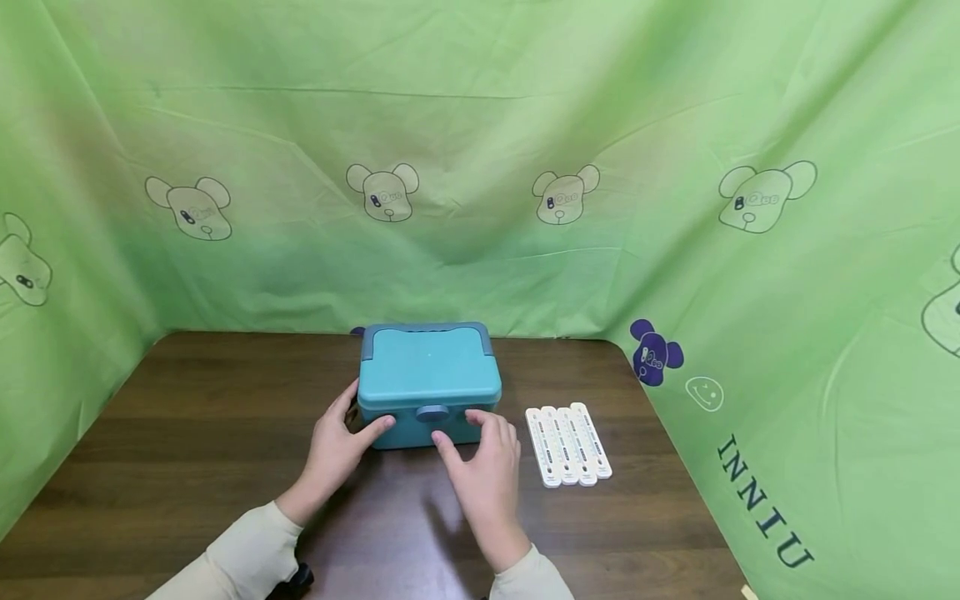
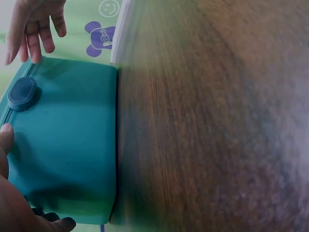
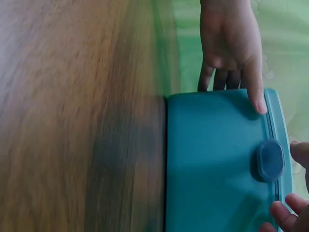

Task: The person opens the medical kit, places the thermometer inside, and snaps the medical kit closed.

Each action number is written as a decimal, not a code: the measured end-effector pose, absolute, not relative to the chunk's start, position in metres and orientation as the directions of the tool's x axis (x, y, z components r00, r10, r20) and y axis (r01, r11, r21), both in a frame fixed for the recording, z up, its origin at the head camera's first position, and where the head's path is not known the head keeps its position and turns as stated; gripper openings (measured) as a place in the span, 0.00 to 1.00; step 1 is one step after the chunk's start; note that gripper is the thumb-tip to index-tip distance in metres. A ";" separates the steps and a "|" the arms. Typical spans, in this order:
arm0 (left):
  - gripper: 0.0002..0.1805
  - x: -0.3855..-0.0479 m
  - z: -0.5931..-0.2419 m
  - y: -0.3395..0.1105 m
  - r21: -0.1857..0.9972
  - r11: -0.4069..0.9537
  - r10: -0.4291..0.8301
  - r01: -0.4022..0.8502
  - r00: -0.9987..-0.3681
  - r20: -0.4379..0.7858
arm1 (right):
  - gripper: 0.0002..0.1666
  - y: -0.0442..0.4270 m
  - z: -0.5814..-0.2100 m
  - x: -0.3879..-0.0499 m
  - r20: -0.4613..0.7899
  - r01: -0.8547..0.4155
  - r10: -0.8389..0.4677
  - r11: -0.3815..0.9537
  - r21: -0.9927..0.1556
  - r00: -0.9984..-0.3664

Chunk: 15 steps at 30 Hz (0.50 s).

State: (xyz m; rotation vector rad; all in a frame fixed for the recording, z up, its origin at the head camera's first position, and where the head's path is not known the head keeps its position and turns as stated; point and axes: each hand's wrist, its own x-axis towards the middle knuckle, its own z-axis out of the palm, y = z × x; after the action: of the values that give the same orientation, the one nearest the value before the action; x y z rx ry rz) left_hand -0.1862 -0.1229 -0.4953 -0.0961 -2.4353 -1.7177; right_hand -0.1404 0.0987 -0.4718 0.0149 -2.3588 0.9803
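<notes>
A teal lidded box (image 1: 430,367) with a grey-blue carry handle (image 1: 367,340) folded onto its lid stands on the table; the lid is down. An oval blue latch (image 1: 432,413) sits at the middle of its front, under the lid's edge. My left hand (image 1: 333,446) holds the box by its left front corner, thumb on the front face and fingers along the left side. In front of the right half is my right hand (image 1: 487,479), thumb and fingers spread, holding nothing. Its fingertips are close to the front face; whether they touch it I cannot tell.
Several long white flat pieces (image 1: 567,446) with printed markings lie side by side to the right of the box. The dark wooden table (image 1: 225,433) is bounded behind and at the sides by a green cloth (image 1: 480,275) with bear drawings.
</notes>
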 end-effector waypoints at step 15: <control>0.51 -0.183 -0.493 -0.118 0.928 0.336 -0.077 0.160 -0.978 0.196 | 0.32 0.067 -0.473 -0.148 0.523 -0.168 0.265 0.750 -0.640 -0.810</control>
State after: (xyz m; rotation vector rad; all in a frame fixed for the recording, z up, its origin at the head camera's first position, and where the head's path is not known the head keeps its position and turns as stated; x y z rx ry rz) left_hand -0.1833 -0.1184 -0.4930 -0.0754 -2.3932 -1.6981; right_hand -0.1482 0.0670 -0.4725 -0.0727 -2.3376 0.9326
